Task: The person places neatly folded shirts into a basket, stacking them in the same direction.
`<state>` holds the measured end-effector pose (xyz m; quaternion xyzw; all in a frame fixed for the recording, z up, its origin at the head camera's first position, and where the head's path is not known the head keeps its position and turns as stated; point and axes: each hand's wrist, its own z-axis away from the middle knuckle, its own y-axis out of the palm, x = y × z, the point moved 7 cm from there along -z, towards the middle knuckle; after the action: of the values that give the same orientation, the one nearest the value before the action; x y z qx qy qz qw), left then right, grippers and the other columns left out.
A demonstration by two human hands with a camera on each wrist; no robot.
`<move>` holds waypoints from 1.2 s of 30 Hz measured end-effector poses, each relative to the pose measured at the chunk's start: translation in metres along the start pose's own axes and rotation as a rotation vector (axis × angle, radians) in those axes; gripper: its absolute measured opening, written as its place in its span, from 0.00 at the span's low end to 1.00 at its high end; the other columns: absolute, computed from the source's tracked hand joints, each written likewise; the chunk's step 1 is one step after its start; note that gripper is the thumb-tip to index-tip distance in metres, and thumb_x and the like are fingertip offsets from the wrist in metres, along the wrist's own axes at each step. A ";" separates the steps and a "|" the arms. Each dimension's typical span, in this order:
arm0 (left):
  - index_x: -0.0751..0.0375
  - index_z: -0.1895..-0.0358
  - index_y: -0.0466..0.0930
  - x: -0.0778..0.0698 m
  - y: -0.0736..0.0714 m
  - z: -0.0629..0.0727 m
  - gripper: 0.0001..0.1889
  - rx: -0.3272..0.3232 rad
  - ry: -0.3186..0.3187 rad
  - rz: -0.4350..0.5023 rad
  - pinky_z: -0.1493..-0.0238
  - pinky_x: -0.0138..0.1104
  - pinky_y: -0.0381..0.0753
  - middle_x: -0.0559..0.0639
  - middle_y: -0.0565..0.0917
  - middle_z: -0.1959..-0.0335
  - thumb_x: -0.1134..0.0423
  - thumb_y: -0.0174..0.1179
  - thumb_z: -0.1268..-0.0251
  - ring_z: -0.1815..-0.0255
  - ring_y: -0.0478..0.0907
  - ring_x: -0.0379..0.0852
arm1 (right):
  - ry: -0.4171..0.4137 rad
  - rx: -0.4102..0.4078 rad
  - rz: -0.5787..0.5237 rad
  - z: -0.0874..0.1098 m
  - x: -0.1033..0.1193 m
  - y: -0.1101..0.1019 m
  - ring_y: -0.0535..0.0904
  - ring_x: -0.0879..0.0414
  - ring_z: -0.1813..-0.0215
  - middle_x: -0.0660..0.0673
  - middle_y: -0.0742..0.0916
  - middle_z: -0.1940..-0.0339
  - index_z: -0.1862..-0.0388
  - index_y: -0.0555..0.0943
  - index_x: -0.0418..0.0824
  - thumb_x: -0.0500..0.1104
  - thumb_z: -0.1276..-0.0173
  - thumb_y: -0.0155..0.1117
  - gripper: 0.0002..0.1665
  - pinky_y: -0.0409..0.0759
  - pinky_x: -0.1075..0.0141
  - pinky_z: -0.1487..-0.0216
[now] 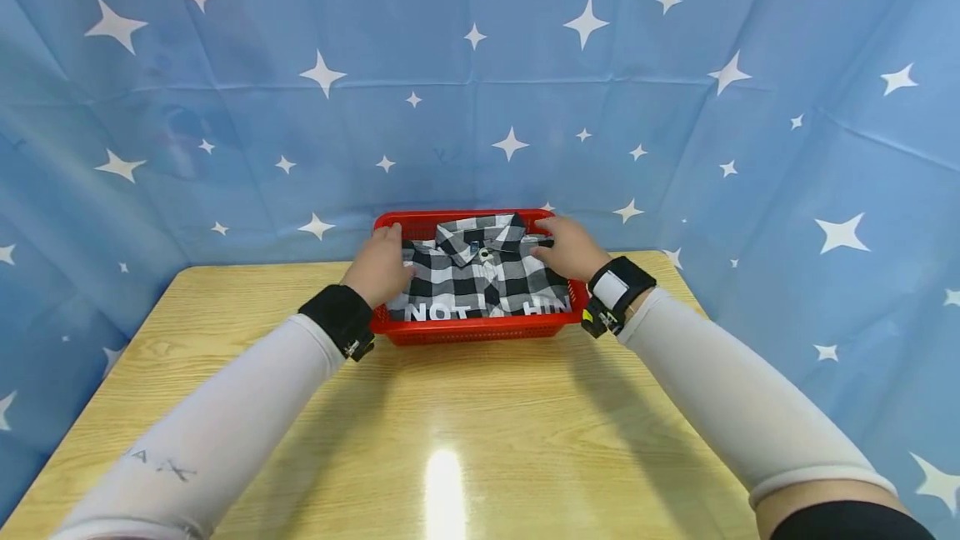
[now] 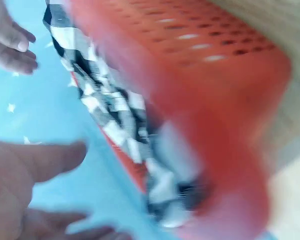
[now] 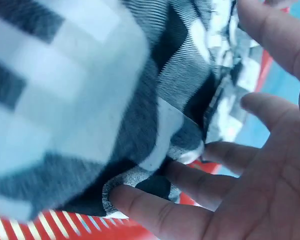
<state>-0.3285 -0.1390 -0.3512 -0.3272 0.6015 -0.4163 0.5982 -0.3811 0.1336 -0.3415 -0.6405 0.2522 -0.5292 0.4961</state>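
A folded black-and-white checked shirt (image 1: 510,269), collar toward the back and white lettering at the front, lies in a red plastic basket (image 1: 480,329). At the basket's left side is my left hand (image 1: 378,263); its thumb and fingers stretch out with nothing between them in the left wrist view. Over the right rim reaches my right hand (image 1: 567,248). In the right wrist view, its spread fingers (image 3: 160,212) are right at the shirt's edge, near the slotted basket wall (image 3: 90,225). The basket is blurred in the left wrist view.
The basket stands near the back edge of a wooden table (image 1: 480,407). Behind it hangs a blue cloth (image 1: 420,32) with white stars, which also runs along both sides. Black straps with small devices are on both wrists.
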 end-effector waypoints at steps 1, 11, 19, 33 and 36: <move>0.77 0.21 0.54 -0.006 0.001 -0.002 0.41 0.033 0.016 -0.055 0.21 0.54 0.67 0.72 0.64 0.22 0.59 0.63 0.26 0.22 0.65 0.67 | -0.015 0.051 0.036 -0.002 0.005 0.001 0.66 0.35 0.20 0.32 0.71 0.21 0.20 0.64 0.33 0.46 0.21 0.62 0.37 0.66 0.42 0.21; 0.46 0.15 0.50 -0.032 0.039 -0.045 0.51 0.428 -0.010 -0.345 0.20 0.59 0.61 0.57 0.62 0.17 0.41 0.70 0.35 0.17 0.59 0.59 | 0.090 0.398 0.245 -0.042 0.011 0.032 0.59 0.41 0.15 0.41 0.62 0.14 0.13 0.54 0.50 0.59 0.26 0.67 0.50 0.65 0.44 0.20; 0.33 0.14 0.41 -0.020 0.072 -0.089 0.57 0.440 -0.062 -0.389 0.21 0.61 0.62 0.59 0.49 0.13 0.31 0.69 0.41 0.16 0.55 0.62 | 0.214 0.473 0.207 -0.065 -0.008 0.061 0.51 0.42 0.13 0.42 0.54 0.12 0.13 0.48 0.59 0.64 0.32 0.71 0.58 0.65 0.44 0.19; 0.33 0.15 0.44 0.003 0.090 -0.096 0.54 0.442 -0.184 -0.253 0.20 0.58 0.63 0.53 0.52 0.13 0.31 0.66 0.39 0.14 0.53 0.57 | 0.283 0.481 0.154 -0.080 -0.022 0.083 0.64 0.44 0.18 0.44 0.64 0.15 0.13 0.48 0.61 0.65 0.34 0.73 0.60 0.65 0.44 0.20; 0.33 0.15 0.44 0.001 0.092 -0.097 0.55 0.436 -0.174 -0.256 0.20 0.58 0.63 0.53 0.53 0.14 0.31 0.67 0.40 0.14 0.54 0.57 | 0.293 0.498 0.147 -0.081 -0.025 0.086 0.70 0.44 0.21 0.43 0.67 0.16 0.13 0.47 0.61 0.64 0.34 0.73 0.60 0.66 0.44 0.20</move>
<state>-0.4152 -0.0891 -0.4400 -0.2985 0.3978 -0.5785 0.6465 -0.4464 0.0921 -0.4345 -0.3958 0.2291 -0.6245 0.6331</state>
